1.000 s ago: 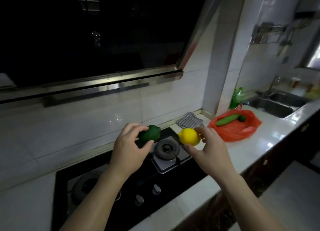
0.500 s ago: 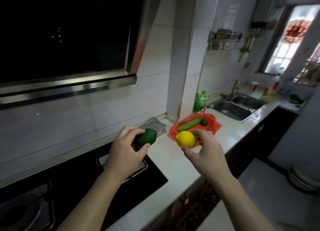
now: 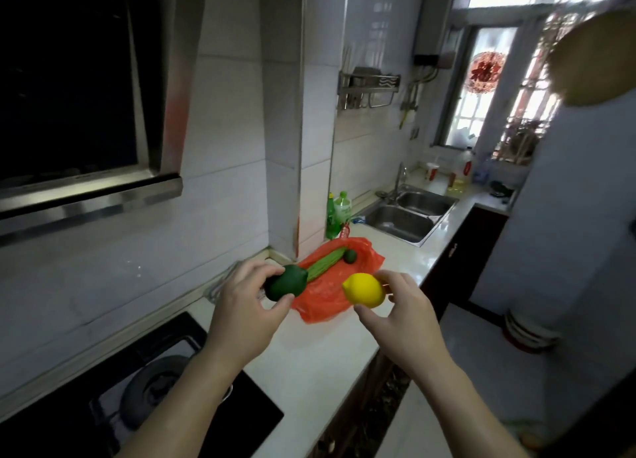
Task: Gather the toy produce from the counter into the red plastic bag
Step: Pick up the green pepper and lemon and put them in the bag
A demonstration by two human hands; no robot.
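My left hand (image 3: 246, 311) grips a dark green toy avocado (image 3: 287, 282) between thumb and fingers, just above the near left edge of the red plastic bag (image 3: 327, 294). My right hand (image 3: 401, 314) holds a yellow toy lemon (image 3: 364, 289) over the bag's near right edge. The bag lies flat on the white counter (image 3: 309, 364) against the wall corner. On top of it rest a long green cucumber (image 3: 325, 263) and a small dark green round fruit (image 3: 350, 256).
A black gas hob (image 3: 165, 388) fills the counter at lower left, under a range hood (image 3: 86, 196). Green bottles (image 3: 339, 213) stand behind the bag. A steel double sink (image 3: 409, 213) lies further right. A striped cloth (image 3: 220, 285) sits by the wall.
Both hands have carried the avocado and the lemon rightward from over the hob to the red bag. The view has swung right, bringing the bag close beneath the hands.
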